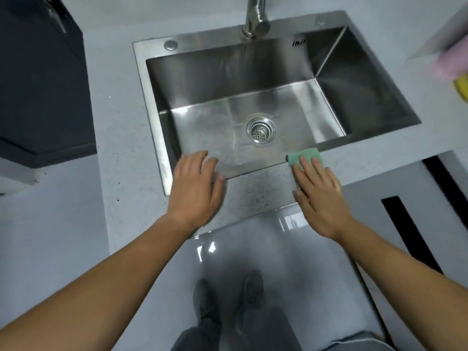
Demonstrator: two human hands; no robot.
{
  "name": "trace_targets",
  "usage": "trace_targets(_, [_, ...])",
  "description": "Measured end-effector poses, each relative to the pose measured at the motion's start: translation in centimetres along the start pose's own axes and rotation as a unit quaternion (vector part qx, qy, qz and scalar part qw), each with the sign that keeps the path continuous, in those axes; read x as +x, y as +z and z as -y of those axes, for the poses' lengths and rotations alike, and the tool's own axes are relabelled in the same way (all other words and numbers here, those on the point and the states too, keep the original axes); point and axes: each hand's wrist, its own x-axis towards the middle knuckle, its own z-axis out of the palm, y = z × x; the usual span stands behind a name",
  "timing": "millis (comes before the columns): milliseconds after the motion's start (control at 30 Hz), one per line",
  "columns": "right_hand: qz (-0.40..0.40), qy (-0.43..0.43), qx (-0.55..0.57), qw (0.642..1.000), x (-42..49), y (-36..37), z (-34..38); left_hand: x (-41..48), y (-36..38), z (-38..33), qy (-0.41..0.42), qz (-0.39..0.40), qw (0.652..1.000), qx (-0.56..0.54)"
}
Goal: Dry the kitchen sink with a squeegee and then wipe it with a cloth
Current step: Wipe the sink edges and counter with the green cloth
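The steel sink [162,138] is set into a pale speckled counter, with a round drain strainer [261,131] in the middle of its basin. A green cloth [304,157] lies on the sink's near rim at the right. My right hand [317,196] lies flat on it, fingers spread and pressing it down. My left hand [196,188] rests flat and empty on the near left rim, fingers apart. No squeegee is in sight.
A steel faucet [254,19] stands at the back of the sink. A dark cabinet [38,79] fills the far left. Pink and yellow items [455,72] sit blurred at the right edge. Glossy floor and my shoes [228,297] are below.
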Motion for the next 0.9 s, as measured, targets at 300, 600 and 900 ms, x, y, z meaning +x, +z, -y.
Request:
trace_targets(300, [-0.051, 0.120, 0.016, 0.991, 1.2, -4.4, -13.7, 4.3, 6.2, -9.3, -0.003, 0.024, 0.999, -0.027])
trace_targets(600, [-0.249, 0.097, 0.134, 0.954, 8.1, -9.7, -25.6, 19.9, 9.9, -19.5, -0.080, -0.007, 0.996, -0.045])
trace_targets(900, [-0.206, 0.240, 0.545, 0.777, 22.9, -16.5, -29.1, 35.0, 10.6, -20.7, -0.181, -0.005, 0.983, 0.007])
